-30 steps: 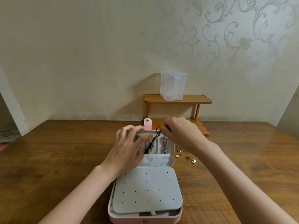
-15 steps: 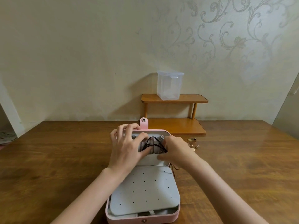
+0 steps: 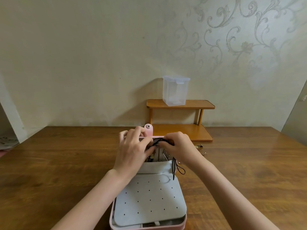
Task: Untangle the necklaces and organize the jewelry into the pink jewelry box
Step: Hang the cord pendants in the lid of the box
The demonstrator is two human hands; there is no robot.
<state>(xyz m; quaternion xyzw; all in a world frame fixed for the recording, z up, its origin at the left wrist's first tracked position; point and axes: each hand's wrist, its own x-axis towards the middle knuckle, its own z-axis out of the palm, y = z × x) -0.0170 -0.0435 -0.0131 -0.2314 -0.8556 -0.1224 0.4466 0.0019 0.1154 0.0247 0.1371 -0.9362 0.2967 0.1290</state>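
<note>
The pink jewelry box (image 3: 147, 227) lies open on the wooden table, its grey dotted earring panel (image 3: 149, 200) towards me and its lid upright behind. My left hand (image 3: 132, 151) and my right hand (image 3: 179, 146) meet at the top of the lid, both pinching a black cord necklace (image 3: 157, 141). The cord's loose ends (image 3: 176, 170) hang down over the lid's grey pocket (image 3: 156, 166). Silver chains (image 3: 165, 154) hang inside the lid between my hands.
Small gold jewelry pieces (image 3: 200, 146) lie on the table to the right of the box. Behind stands a two-tier wooden shelf (image 3: 181, 104) with a clear plastic container (image 3: 176, 90) on top. The wall is right behind it.
My right hand dropped to the lid's pocket, then rose again to the lid's top edge with the black cord. The cord's ends now dangle over the pocket. The camera drifted slightly.
</note>
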